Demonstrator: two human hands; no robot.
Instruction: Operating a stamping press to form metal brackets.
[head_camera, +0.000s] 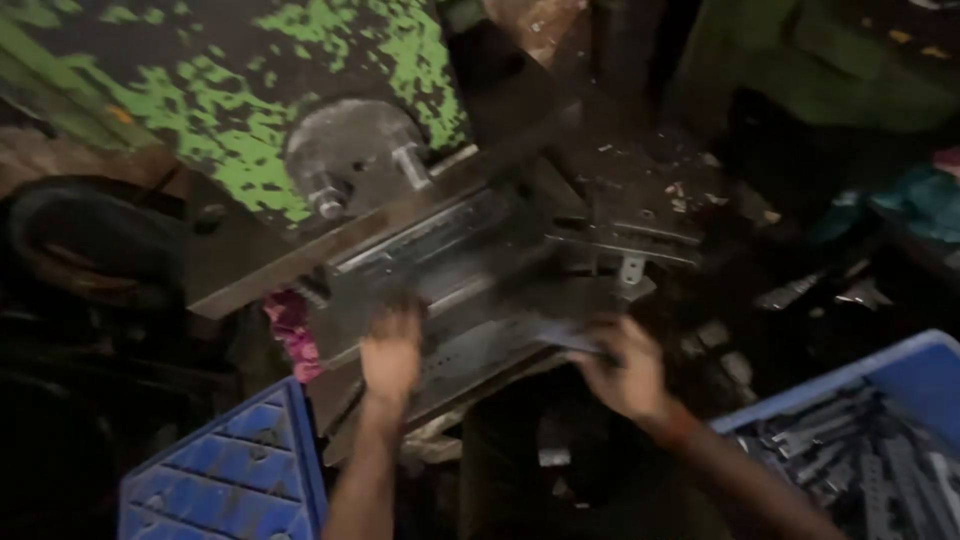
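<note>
I look down at a worn press machine (300, 130) with flaking green paint and a steel bed (470, 260). My left hand (392, 352) lies flat on the front of the bed, fingers together; the frame is blurred and I see nothing gripped in it. My right hand (625, 368) is closed on the end of a thin flat metal strip (560, 338) lying across the bed's front edge. A round steel disc with two bolts (350, 155) sits above the bed on the machine face.
A blue plastic crate (880, 450) at the lower right holds several dark metal strips. Another blue crate (230, 480) stands at the lower left. A pink rag (292, 332) hangs by the bed's left side. Metal scraps (800, 292) lie on the dark floor to the right.
</note>
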